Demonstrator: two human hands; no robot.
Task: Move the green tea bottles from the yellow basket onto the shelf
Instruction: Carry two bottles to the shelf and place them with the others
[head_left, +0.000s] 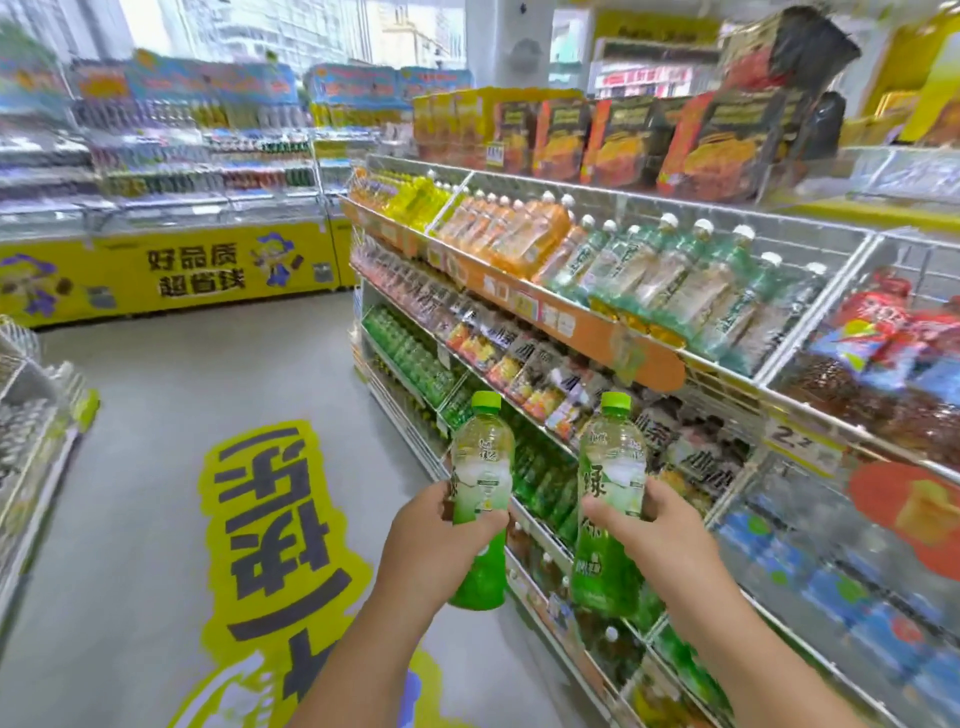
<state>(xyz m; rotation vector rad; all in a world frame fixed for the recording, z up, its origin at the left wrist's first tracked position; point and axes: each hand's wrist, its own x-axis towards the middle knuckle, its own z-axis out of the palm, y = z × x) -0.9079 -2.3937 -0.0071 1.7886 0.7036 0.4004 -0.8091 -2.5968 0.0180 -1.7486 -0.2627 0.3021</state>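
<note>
You hold one green tea bottle (480, 499) upright in your left hand (436, 535) and another bottle (610, 506) in your right hand (657, 530), each grip wrapped around the middle, just in front of the shelf (550, 519). The rows look packed; pushing in could topple neighbours, and the yellow basket is out of view.

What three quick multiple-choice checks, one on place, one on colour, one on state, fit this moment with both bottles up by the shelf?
1. The shelf stands on which side of the person?
A. left
B. right
C. behind

2. The cap of the left bottle is:
A. white
B. orange
C. green

3. The right hand is:
A. gripping the right bottle
B. empty
C. flat on the shelf

Answers: 1 B, the racks fill the right of the view; 2 C, its cap is bright green; 3 A, its fingers wrap the bottle's middle, as the left hand grips the other.
</note>
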